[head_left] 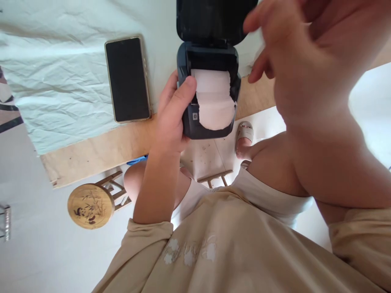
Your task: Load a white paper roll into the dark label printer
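Observation:
My left hand [172, 110] grips a small dark portable printer [191, 128] by its left side, with the thumb over the front rim. Its black lid [210, 20] is flipped up, away from me, and runs out of the top of the view. Inside the printer sits a white paper roll [210, 81], its ragged loose end draped over the front. My right hand [290, 49] is raised at the lid's right side, fingers apart and slightly blurred. One fingertip overlaps the lid's edge; whether it touches, I cannot tell. Nothing shows in that hand.
A phone [128, 79] with a dark screen lies on the wrinkled pale green cloth [67, 81] left of the printer. The wooden table edge [100, 152] runs below the cloth. A round wooden stool [91, 205] with a panda drawing stands on the floor at left.

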Demonstrator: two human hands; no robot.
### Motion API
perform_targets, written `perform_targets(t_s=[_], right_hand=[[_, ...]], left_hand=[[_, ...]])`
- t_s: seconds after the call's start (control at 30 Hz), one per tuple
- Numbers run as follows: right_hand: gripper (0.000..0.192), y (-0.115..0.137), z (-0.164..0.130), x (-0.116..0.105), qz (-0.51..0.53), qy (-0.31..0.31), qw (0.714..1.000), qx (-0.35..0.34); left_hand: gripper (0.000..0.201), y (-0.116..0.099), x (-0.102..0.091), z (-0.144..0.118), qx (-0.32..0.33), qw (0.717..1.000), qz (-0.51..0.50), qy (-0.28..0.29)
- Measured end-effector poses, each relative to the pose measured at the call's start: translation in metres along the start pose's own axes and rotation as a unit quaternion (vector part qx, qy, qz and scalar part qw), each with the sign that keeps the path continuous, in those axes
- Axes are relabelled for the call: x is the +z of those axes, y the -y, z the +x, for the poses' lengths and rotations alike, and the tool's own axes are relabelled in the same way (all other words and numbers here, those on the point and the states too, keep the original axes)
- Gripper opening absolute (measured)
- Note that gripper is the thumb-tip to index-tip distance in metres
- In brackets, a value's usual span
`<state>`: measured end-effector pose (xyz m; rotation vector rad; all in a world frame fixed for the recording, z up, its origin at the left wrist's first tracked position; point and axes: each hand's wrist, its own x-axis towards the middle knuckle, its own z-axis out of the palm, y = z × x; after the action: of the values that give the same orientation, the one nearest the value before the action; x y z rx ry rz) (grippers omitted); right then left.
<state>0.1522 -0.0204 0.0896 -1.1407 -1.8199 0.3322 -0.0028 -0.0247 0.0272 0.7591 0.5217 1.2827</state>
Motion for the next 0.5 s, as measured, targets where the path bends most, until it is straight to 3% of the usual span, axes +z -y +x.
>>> perform_targets(t_s=[0.07,0.13,0.3,0.4,0.5], right_hand=[[0.029,-0.001,0.002,0.0,-0.153,0.087,0.984,0.004],[0.027,0.0,0.004,0.0,-0.273,0.172,0.946,0.02],[0.034,0.008,0.006,0.001,-0.382,0.29,0.871,0.102],[0.039,0.009,0.005,-0.004,-0.355,0.282,0.886,0.1],[0.037,0.007,0.001,-0.015,-0.216,0.246,0.944,0.024]], left_hand=[[0.024,-0.003,0.001,-0.002,-0.011,1.0,0.002,-0.012],[0.028,-0.006,0.004,-0.003,-0.011,0.999,0.027,-0.016],[0.026,-0.007,0.01,-0.005,-0.007,0.997,0.076,-0.018],[0.026,-0.001,0.008,-0.004,0.021,0.997,0.075,-0.013],[0.023,0.005,0.004,-0.002,0.054,0.997,0.056,0.005]])
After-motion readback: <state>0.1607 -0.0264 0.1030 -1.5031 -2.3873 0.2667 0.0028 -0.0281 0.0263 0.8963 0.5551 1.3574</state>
